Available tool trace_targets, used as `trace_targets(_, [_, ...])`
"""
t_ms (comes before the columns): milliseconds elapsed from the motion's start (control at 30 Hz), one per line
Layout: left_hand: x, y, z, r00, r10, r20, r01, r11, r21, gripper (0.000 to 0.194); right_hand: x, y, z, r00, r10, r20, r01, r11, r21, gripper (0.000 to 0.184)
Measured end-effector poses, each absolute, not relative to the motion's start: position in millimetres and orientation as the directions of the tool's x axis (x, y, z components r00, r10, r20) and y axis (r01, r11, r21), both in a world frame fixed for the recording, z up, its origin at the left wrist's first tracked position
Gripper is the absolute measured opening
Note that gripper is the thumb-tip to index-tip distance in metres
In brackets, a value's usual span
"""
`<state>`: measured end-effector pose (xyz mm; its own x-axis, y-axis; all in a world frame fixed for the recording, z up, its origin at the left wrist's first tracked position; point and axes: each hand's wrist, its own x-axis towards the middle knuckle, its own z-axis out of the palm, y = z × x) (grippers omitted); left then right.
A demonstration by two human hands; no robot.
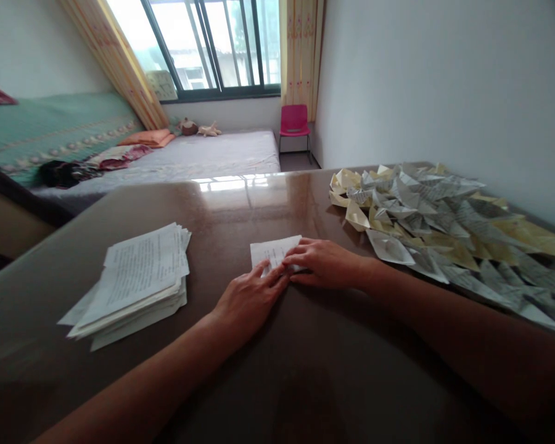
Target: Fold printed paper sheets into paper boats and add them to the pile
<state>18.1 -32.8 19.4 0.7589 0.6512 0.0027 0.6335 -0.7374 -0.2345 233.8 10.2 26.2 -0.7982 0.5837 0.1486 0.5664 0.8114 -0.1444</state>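
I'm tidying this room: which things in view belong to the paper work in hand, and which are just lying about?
Likely part of the work:
- folded paper under the left hand and right hand
- stack of printed sheets
- pile of folded paper shapes

Probably just lying about:
- pink chair
- orange pillow
- dark cloth

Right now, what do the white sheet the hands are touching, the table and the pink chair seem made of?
White sheet: matte paper, by its printed text.
Table: glossy brown, mirroring the window; varnished wood or glass, I can't tell.
Pink chair: probably smooth plastic, by its even colour.
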Motion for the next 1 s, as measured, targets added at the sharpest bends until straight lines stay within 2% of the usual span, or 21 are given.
trace_targets(167, [18,-32,21,0.74,0.672,0.0,0.647,-0.712,-0.272,0.044,226,-5,32,-0.784,0.62,-0.025,0.611,0.779,0.143,0.016])
trace_targets(367, [16,-30,18,0.716,0.696,0.056,0.681,-0.679,-0.274,0.036,226,-7,33,-0.691,0.722,0.03,0.706,0.666,0.24,0.018])
trace_targets(600, [8,-22,17,0.713,0.683,0.157,0.7,-0.688,-0.19,0.022,228,-7,45,-0.75,0.656,0.084,0.659,0.733,0.166,0.013])
trace_targets(700, [9,-23,14,0.743,0.644,0.184,0.666,-0.74,-0.098,0.02,217,-23,47,-0.781,0.618,0.092,0.625,0.772,0.117,0.012])
trace_targets(800, [10,-26,10,0.799,0.565,0.206,0.581,-0.814,-0.019,0.021,213,-33,48,-0.805,0.592,0.044,0.594,0.804,0.04,0.013])
trace_targets(900, [8,-24,10,0.843,0.487,0.229,0.497,-0.868,0.016,0.026,222,-29,54,-0.816,0.578,-0.034,0.578,0.815,-0.029,0.022])
trace_targets(1000, [3,-17,12,0.873,0.439,0.215,0.44,-0.897,0.044,0.032,238,-13,59,-0.826,0.555,-0.099,0.563,0.817,-0.126,0.023])
